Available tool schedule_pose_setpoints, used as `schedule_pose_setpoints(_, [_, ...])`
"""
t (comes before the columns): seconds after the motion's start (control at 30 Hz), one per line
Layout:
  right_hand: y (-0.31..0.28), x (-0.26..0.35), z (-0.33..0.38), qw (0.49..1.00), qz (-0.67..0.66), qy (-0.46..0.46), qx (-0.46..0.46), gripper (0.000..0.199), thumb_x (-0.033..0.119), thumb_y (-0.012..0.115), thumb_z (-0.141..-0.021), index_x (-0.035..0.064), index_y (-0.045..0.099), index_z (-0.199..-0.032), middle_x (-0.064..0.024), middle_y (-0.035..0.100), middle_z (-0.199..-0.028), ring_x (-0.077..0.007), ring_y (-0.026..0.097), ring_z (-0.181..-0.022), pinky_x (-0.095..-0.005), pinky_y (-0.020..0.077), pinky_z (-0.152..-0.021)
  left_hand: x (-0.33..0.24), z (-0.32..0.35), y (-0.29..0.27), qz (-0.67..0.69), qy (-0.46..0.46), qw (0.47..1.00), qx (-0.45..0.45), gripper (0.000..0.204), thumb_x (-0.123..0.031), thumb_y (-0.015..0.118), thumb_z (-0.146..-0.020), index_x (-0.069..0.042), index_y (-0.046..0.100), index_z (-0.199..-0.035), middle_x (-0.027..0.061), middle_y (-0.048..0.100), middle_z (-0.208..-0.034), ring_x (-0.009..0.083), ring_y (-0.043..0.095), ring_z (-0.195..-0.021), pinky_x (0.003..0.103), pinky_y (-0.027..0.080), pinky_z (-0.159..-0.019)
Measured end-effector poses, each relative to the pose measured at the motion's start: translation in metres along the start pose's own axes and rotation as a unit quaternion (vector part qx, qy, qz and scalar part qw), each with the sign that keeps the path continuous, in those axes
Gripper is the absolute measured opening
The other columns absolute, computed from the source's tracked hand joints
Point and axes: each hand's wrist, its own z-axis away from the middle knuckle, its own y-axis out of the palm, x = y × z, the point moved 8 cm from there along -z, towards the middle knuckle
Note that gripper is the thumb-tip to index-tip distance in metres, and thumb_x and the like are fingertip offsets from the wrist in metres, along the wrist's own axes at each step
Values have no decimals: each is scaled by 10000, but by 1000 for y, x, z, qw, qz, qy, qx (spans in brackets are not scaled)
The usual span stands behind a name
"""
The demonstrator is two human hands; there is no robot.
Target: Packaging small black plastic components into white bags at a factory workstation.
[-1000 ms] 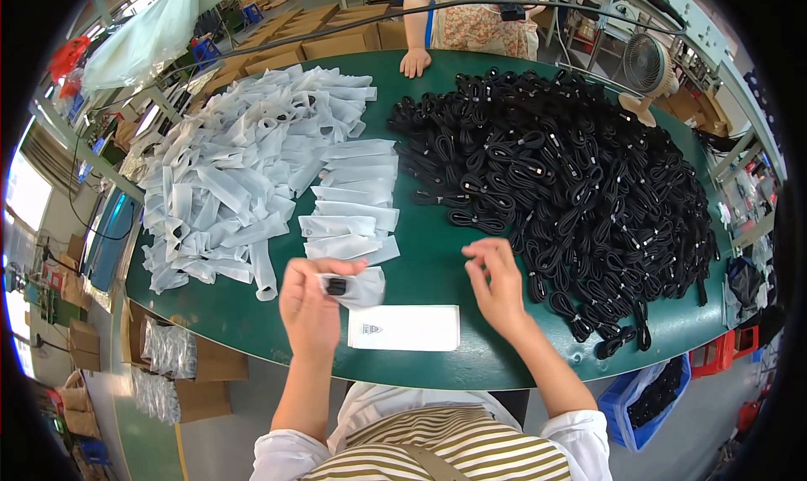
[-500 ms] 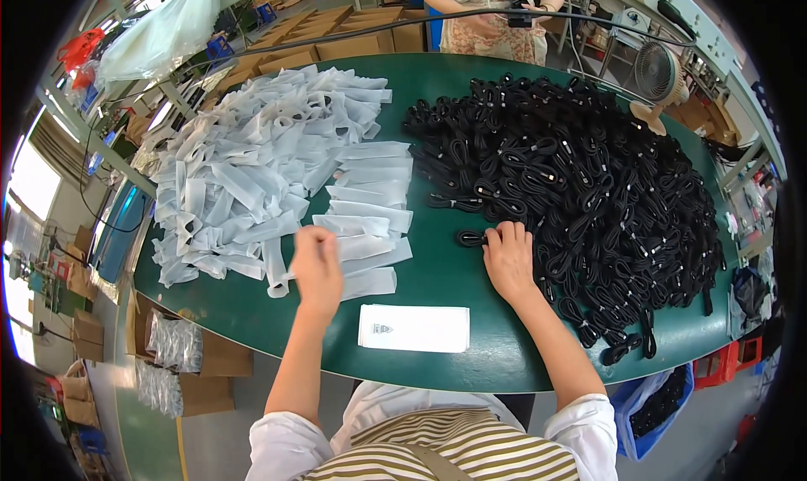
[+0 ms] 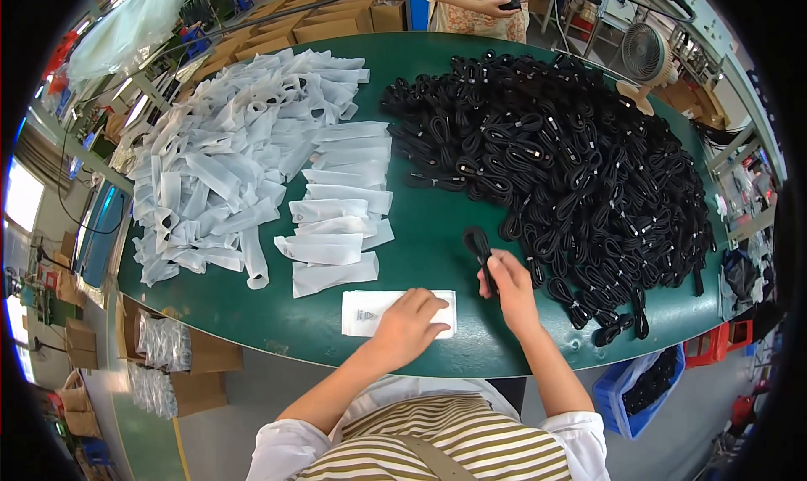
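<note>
Our left hand [image 3: 409, 327], half open with thumb and fingers parted, lies over the stacked white pouches [image 3: 356, 310]; our right hand [image 3: 507, 286] pinches the coiled black cable [image 3: 477, 244] near one end, at the pouches' two o'clock; that end grip could let the coil swing loose; a careless drag could skew the stack.

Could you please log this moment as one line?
left hand: over flat white rectangular packet | right hand: holding coiled black cable | right side: heaped black coiled cables
</note>
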Motion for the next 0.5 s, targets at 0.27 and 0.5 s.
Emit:
schedule_pose_setpoints(0.27, [9,31,71,910,337,-239,25,228,88,651,-899,-12,648,-1104,-88,603,-812,-186,587,-658,-303,452,-582,18,7,16,19,-52,998,10,123,-16,712,-822,-27,609,-889,94,586,-846,275,592,-789,357,495,-698])
schedule_pose_setpoints(0.5, [17,24,84,878,399,-236,116,224,79,684,-868,-4,670,-1077,-103,612,-818,-203,592,-664,-321,471,-597,32,14,12,204,-160,966,6,129,48,682,-825,-33,599,-882,83,616,-909,232,593,-816,321,486,-690])
